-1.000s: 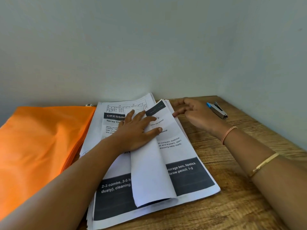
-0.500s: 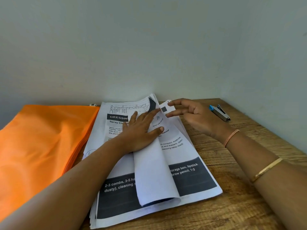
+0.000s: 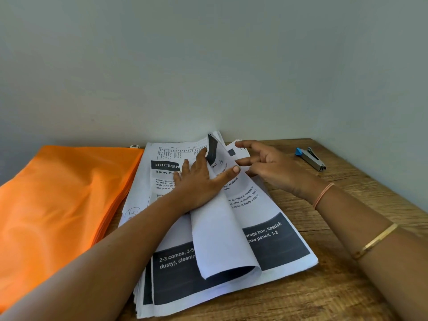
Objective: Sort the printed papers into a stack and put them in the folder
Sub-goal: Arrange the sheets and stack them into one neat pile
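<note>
The left grip [image 3: 199, 184] lies flat and open on the papers, fingers straight and thumb stretched toward the right grip [image 3: 271, 167]. It presses down a turned sheet [image 3: 220, 232] that curls over in a loose roll, probably so the sheet cannot spring back while the pages under it are checked. The right grip sits just right of it, also open, with fingers loosely spread and slightly bent. Its fingertips [image 3: 239, 142] are at the far corner of the lower sheets, and no sheet looks pinched. It seems poised to lift the next corner

The stack of papers [image 3: 278, 242] lies on the counter [image 3: 347, 205] under both grips and runs from them toward the person. The sheets are white with black print, and a dark band with white lettering crosses the near end. The edges near the left forearm are fanned and uneven, so I judge the stack not yet squared

Left of the left grip, just beside the stack, the orange folder [image 3: 58, 205] lies flat, and none of these sheets is in it yet. A stapler [image 3: 310, 158] with a blue end rests beyond the right grip, apart from the papers and close to the wall
</note>
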